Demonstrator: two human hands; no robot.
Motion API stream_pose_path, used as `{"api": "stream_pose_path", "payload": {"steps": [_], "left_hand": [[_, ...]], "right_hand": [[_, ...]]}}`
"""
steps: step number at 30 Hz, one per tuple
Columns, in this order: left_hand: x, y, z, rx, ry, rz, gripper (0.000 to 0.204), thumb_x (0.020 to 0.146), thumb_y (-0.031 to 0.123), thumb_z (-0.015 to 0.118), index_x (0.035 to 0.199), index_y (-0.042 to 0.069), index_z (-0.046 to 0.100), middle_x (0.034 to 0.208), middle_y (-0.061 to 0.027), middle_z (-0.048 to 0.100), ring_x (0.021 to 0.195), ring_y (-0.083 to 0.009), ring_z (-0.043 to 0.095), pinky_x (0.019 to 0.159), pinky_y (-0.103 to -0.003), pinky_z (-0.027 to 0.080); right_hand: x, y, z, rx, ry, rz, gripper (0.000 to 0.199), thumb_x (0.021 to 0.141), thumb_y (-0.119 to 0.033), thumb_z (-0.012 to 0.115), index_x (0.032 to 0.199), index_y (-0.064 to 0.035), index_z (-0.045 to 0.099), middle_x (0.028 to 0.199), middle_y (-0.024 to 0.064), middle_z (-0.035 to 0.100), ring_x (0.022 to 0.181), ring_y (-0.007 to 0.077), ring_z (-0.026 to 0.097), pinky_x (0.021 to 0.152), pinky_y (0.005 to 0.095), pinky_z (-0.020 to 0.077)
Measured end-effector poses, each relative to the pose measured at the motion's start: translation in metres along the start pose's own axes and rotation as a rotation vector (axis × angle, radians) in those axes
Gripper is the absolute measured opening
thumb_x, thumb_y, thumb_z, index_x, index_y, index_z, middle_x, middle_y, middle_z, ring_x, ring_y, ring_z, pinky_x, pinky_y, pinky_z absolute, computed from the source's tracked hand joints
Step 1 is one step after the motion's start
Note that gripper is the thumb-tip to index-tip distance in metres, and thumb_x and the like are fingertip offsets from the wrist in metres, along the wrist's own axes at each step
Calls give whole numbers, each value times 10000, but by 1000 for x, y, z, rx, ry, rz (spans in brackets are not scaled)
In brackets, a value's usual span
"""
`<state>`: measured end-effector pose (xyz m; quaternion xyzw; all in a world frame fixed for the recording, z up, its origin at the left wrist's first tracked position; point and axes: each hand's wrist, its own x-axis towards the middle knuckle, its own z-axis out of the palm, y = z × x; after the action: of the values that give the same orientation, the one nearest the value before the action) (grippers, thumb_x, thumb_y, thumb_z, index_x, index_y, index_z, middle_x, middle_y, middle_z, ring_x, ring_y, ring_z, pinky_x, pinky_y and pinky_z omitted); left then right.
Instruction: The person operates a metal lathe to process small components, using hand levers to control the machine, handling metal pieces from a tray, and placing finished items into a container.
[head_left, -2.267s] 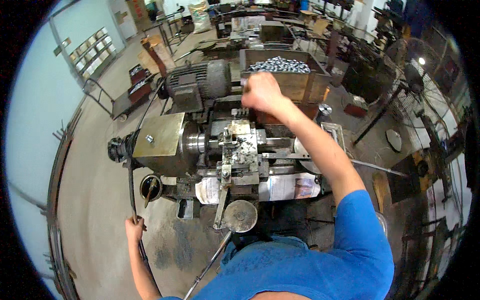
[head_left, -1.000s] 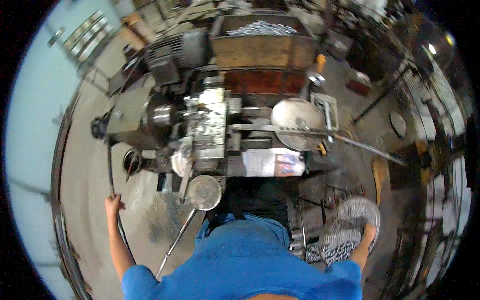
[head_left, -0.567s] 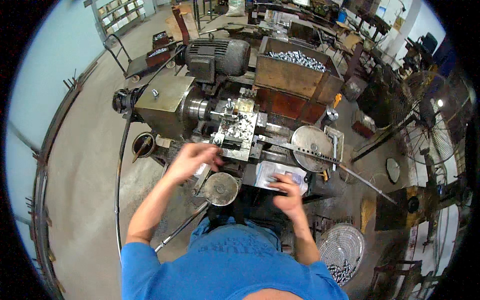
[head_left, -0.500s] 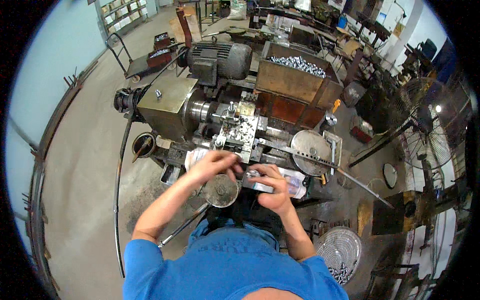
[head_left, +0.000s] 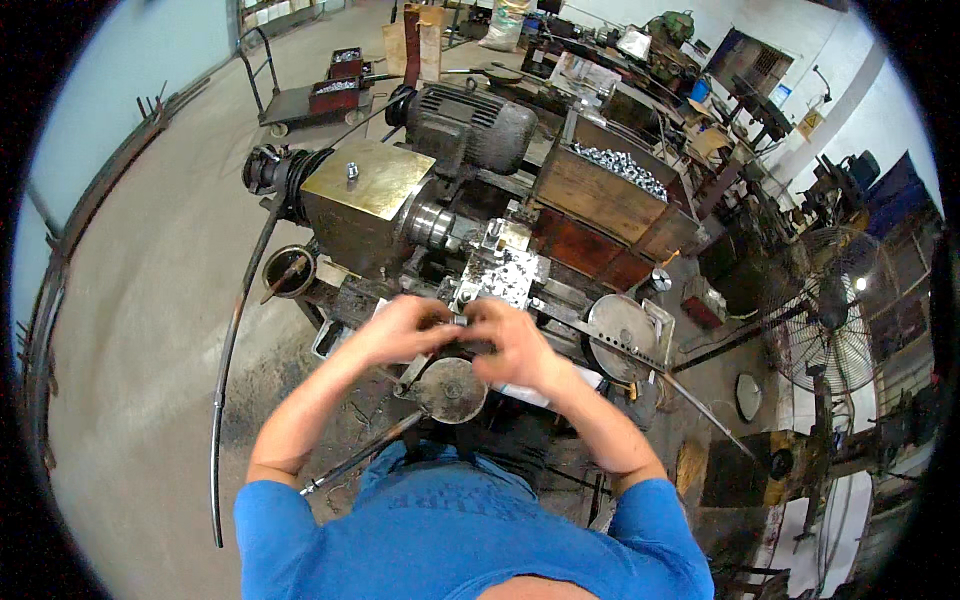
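My left hand [head_left: 405, 330] and my right hand [head_left: 512, 342] meet in front of the lathe's cross slide [head_left: 503, 277], fingertips nearly together. A small shiny metal part [head_left: 459, 321] shows between them, pinched by the fingers of both; its shape is mostly hidden and slightly blurred. Just below the hands sits a round handwheel [head_left: 450, 390] with a long handle bar. Dark and bright chips cover the slide's top. Behind it, to the left, is the lathe's chuck [head_left: 432, 226] on the headstock [head_left: 365, 185].
A wooden crate [head_left: 600, 190] heaped with small metal parts stands behind the lathe, beside a motor [head_left: 478, 125]. To the right are a larger round wheel [head_left: 615, 335] with a long bar and a standing fan [head_left: 828, 310]. A trolley [head_left: 300, 105] holds more boxes of parts.
My right hand has moved left with the small metal part and now meets my left hand. The view has shifted, so the lathe appears turned slightly.
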<state>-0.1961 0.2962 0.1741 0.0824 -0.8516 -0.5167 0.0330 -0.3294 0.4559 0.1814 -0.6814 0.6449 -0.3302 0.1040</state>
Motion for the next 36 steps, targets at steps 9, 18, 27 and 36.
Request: {"api": "stream_pose_path", "payload": {"steps": [9, 18, 27, 36], "left_hand": [[-149, -109, -147, 726, 804, -377, 260, 778, 160, 575, 994, 17, 590, 667, -145, 596, 556, -248, 571, 552, -339, 457], [-216, -155, -98, 582, 796, -598, 333, 761, 228, 625, 964, -16, 524, 651, -198, 553, 671, -378, 564, 607, -423, 436], [-222, -176, -130, 970, 732, -680, 166, 701, 113, 587, 818, 9, 532, 682, -211, 581, 680, -364, 583, 603, -439, 455], [-243, -252, -265, 1227, 672, -833, 237, 701, 92, 562, 931, 55, 608, 807, -150, 615, 769, -325, 601, 680, -406, 486]], "right_hand": [[128, 105, 13, -646, -162, 259, 239, 559, -159, 613, 699, 35, 627, 949, 219, 568, 958, 348, 528, 847, 366, 447], [128, 118, 21, -417, -17, 218, 253, 530, -161, 601, 693, 30, 630, 824, 238, 583, 828, 376, 564, 747, 400, 467], [151, 91, 16, -302, 79, 520, 322, 540, -166, 595, 713, 105, 594, 859, 288, 574, 816, 421, 576, 761, 412, 469], [149, 96, 21, -446, 131, 324, 206, 538, -136, 545, 649, 28, 600, 1025, 278, 538, 826, 431, 572, 771, 407, 480]]}}
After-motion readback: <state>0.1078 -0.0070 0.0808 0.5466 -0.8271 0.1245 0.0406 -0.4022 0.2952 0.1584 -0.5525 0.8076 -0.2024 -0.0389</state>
